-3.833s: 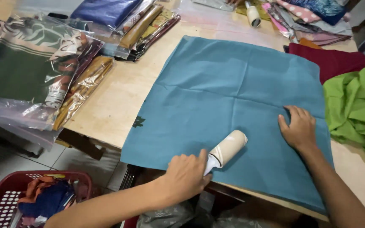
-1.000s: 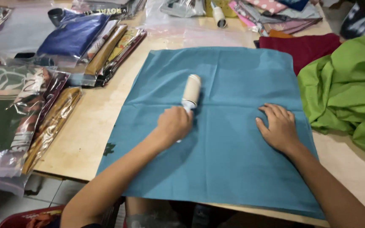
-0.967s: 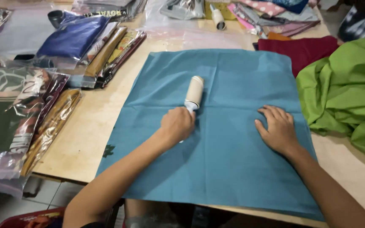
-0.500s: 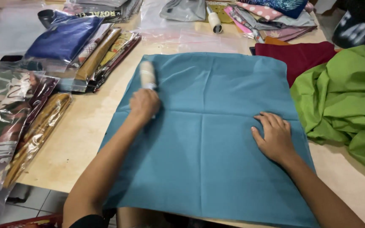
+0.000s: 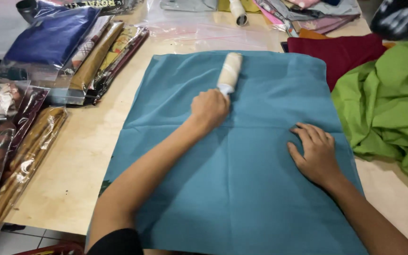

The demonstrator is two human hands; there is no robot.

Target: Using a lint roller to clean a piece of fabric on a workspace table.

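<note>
Left hand clenched on lint roller handle; roller now upper centre of teal cloth, shifted right from the upper-left corner. Right hand flat, fingers spread, pinning cloth.

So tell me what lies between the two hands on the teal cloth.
Head view: only bare teal cloth with a faint fold crease lies between the left hand, gripping the lint roller, and the right hand, pressed flat.
</note>
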